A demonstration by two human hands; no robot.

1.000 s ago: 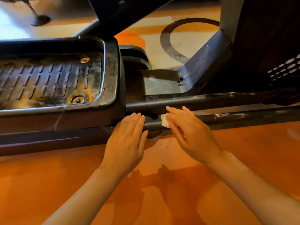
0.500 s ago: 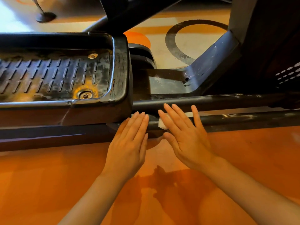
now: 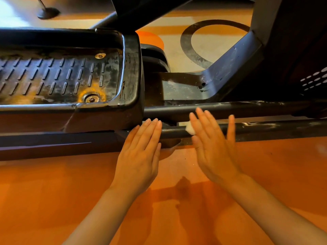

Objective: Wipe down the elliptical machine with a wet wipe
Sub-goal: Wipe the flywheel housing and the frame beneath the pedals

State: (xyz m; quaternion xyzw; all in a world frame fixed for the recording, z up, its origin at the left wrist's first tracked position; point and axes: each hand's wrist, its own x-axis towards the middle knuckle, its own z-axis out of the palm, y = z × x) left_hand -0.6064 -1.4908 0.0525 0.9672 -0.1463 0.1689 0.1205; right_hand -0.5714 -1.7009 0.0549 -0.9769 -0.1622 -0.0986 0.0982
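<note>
The elliptical machine [image 3: 203,110] fills the upper half of the view, standing on an orange floor [image 3: 53,200]. At far left its foot pedal [image 3: 58,76] forms a shallow black tray with a raised rim; inside lie only a ribbed tread, two bolts and patches of orange-brown grime around the nearer bolt. To the right of the pedal two dark horizontal rails [image 3: 265,126] run toward the right edge, streaked with pale scuffs.

The left hand [image 3: 139,154] lies flat, fingers straight and together, its fingertips touching the lower rail just beside the pedal's corner; it holds nothing. Just right of it a small white wet wipe [image 3: 190,129] sits on the lower rail, pressed there by the right hand [image 3: 212,145], whose fingers are straight and spread, the tips reaching up to the upper rail. Most of the wipe is hidden beneath that hand.

Behind the rails a dusty grey frame bracket [image 3: 221,73] slopes upward to the right, toward the dark housing [image 3: 300,50].
</note>
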